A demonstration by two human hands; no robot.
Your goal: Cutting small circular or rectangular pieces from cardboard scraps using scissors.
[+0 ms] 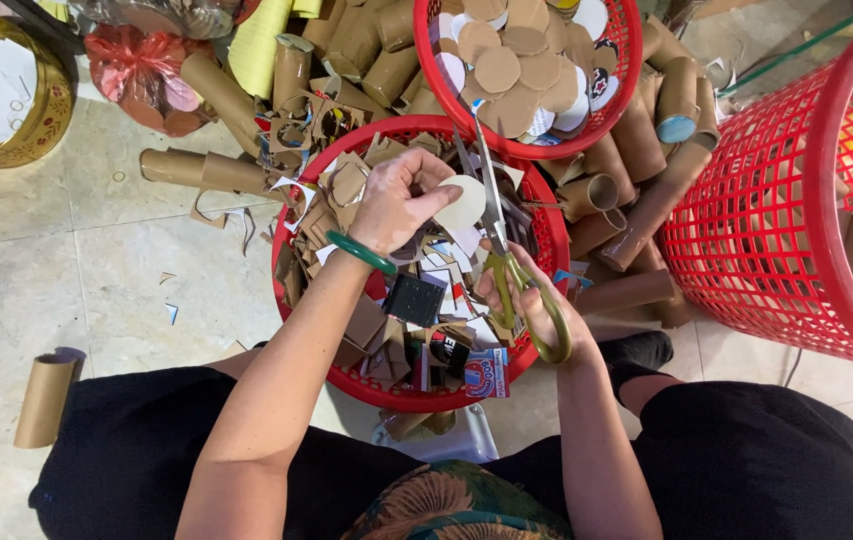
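Note:
My left hand (399,198) pinches a pale round cardboard disc (463,205) over a red plastic basket (547,232) full of cardboard scraps. A green bangle (361,252) circles that wrist. My right hand (532,297) grips scissors (503,255) with yellow-green handles, their blades pointing up past the disc's right edge. Both hands hover above the scrap pile, close together.
A second red basket (627,70) at the top holds several cut discs. A large red mesh basket (797,210) stands at right. Cardboard tubes (637,215) lie piled between the baskets, one loose tube (45,400) on the tiled floor at left. A gold tin (42,115) sits top left.

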